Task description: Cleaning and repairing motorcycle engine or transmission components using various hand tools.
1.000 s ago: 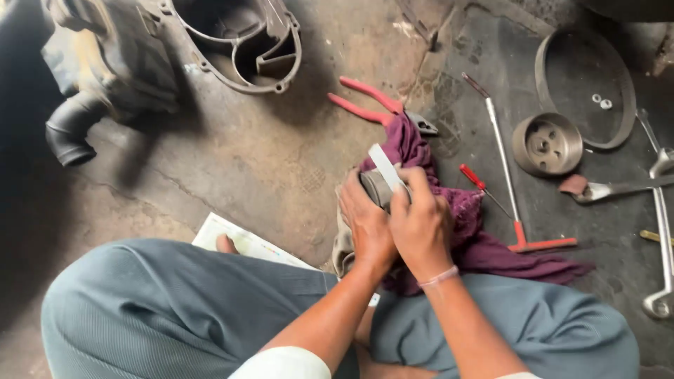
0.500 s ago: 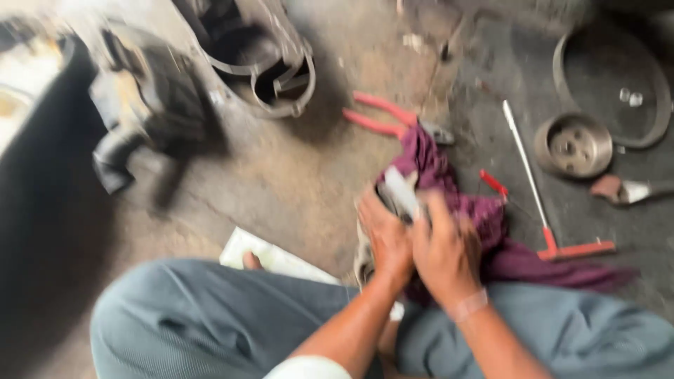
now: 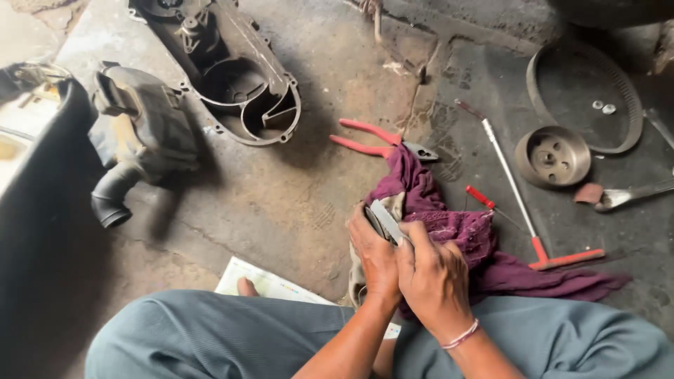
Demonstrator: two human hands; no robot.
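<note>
Both my hands are closed together around a small grey metal part [image 3: 385, 219] just above my lap. My left hand [image 3: 372, 256] grips it from the left side, and my right hand [image 3: 430, 277], with a thin bracelet at the wrist, holds it from the right. A purple rag [image 3: 449, 228] lies bunched under and behind the hands, spreading to the right over the concrete floor. Most of the part is hidden by my fingers.
Red-handled pliers [image 3: 372, 138] lie beyond the rag. A red T-handle wrench [image 3: 523, 203], a small red screwdriver [image 3: 481, 196], a round pulley [image 3: 552, 156], a drive belt [image 3: 625, 98] lie right. An engine cover [image 3: 242, 84] and black air box [image 3: 140, 140] sit left. Paper [image 3: 270, 284] lies by my knee.
The camera view has shifted, bringing the engine cover and air box more into frame. My hands stay clasped on the metal part over the rag, turning it slightly.
</note>
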